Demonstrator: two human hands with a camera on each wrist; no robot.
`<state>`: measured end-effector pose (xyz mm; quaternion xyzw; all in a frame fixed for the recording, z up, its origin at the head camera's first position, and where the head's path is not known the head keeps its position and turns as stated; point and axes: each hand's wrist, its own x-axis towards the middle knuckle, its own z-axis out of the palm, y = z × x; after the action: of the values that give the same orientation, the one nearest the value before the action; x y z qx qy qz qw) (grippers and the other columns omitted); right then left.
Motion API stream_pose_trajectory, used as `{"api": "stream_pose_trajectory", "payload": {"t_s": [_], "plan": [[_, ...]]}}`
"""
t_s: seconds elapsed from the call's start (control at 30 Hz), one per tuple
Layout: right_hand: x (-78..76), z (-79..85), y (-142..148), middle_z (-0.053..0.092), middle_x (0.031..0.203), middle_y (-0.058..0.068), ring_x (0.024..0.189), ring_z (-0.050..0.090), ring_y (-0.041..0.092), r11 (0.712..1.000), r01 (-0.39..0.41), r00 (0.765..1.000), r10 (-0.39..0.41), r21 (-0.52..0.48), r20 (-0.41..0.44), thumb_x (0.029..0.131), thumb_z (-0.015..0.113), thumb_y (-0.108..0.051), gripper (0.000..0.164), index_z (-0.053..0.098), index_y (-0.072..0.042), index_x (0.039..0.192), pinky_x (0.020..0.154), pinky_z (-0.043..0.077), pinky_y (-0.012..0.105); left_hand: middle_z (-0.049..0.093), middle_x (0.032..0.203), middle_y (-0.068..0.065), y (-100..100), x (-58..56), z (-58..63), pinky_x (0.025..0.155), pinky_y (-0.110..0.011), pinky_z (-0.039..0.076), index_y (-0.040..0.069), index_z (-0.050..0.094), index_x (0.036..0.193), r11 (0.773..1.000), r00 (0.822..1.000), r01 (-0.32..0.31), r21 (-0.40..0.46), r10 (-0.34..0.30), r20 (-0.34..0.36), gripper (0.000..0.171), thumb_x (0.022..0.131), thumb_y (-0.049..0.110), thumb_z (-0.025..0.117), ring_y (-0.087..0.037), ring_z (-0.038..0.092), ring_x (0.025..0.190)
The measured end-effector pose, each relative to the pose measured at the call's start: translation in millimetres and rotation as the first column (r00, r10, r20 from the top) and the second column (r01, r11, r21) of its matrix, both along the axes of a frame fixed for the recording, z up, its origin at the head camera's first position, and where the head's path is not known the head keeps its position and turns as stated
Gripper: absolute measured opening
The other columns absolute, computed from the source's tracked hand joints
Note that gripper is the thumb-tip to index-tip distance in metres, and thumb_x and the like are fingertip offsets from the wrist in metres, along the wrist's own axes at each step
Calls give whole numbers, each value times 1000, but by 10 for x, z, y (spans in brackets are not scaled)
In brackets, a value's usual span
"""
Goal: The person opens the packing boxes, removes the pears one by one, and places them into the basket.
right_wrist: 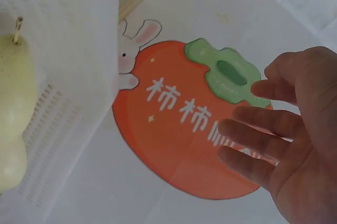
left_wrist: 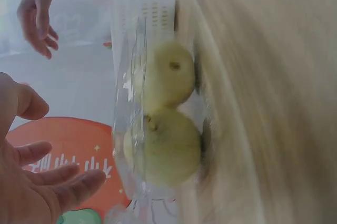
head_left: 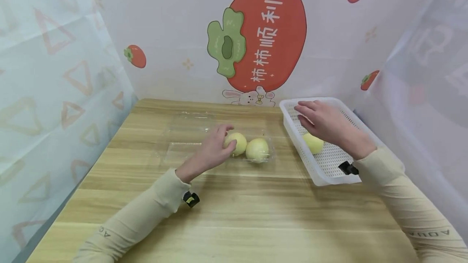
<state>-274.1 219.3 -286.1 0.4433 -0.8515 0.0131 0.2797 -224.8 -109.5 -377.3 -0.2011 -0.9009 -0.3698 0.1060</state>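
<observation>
Two pale yellow pears, one (head_left: 238, 142) partly behind my left fingers and one (head_left: 257, 151) beside it, sit in the right part of a clear plastic box (head_left: 174, 152). My left hand (head_left: 212, 148) hovers over the box with loosely bent fingers and thumb spread apart. In the left wrist view nothing lies in its palm, and both pears are apart from the fingers. My right hand (head_left: 325, 123) is above a white perforated basket (head_left: 306, 164), fingers relaxed and holding nothing. Below it a pear (head_left: 313, 144) lies in the basket; the right wrist view shows two pears (right_wrist: 16, 92) there.
The clear lid part (head_left: 191, 120) of the box extends toward the back of the wooden table (head_left: 234, 214). A printed sheet (head_left: 175, 44) stands behind the table, with more sheeting on both sides. The basket stands close to the right side sheet.
</observation>
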Motion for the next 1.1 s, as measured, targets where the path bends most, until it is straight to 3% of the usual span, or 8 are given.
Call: {"api": "stream_pose_trajectory", "payload": {"t_s": [0.17, 0.33, 0.53, 0.77, 1.1], "plan": [[171, -67, -222, 70, 109, 16, 95, 69, 32, 998, -32, 997, 28, 49, 71, 85, 70, -8, 26, 67, -1, 110, 76, 57, 45, 48, 136, -25, 42, 49, -98, 100, -49, 47, -2, 45, 136, 1000, 1000, 3, -12, -2, 22, 51, 93, 23, 58, -39, 52, 122], [264, -153, -400, 69, 101, 11, 83, 67, 25, 994, -85, 995, 81, 66, 64, 86, 70, -8, 11, 64, -5, 95, 68, 57, 37, 47, 137, -26, 66, 82, -182, 97, -49, 47, -1, 44, 137, 1000, 999, -24, -4, 24, 23, 53, 93, 25, 58, -37, 50, 121], [356, -265, -543, 68, 102, 11, 79, 65, 25, 994, -96, 993, 92, 56, 72, 85, 71, -9, 13, 59, -7, 85, 62, 55, 37, 36, 146, -26, 82, 96, -302, 106, -56, 41, 0, 40, 138, 999, 998, -54, 5, 54, 17, 58, 91, 27, 60, -40, 40, 134], [425, -450, -691, 69, 114, 14, 97, 67, 28, 991, -76, 995, 68, 114, 70, 85, 73, -13, 17, 57, -8, 83, 69, 58, 38, 14, 157, -26, 92, 111, -379, 115, -62, 26, 3, 34, 141, 998, 997, -63, 28, 62, 45, 64, 88, 25, 63, -41, 17, 148], [470, -714, -829, 66, 120, 16, 107, 64, 32, 987, -69, 997, 64, 148, 39, 84, 75, -18, 21, 56, -9, 80, 73, 57, 40, 4, 161, -23, 127, 146, -469, 116, -63, 22, 4, 23, 148, 990, 989, -89, 108, 75, 126, 81, 84, 21, 69, -43, 13, 149]]}}
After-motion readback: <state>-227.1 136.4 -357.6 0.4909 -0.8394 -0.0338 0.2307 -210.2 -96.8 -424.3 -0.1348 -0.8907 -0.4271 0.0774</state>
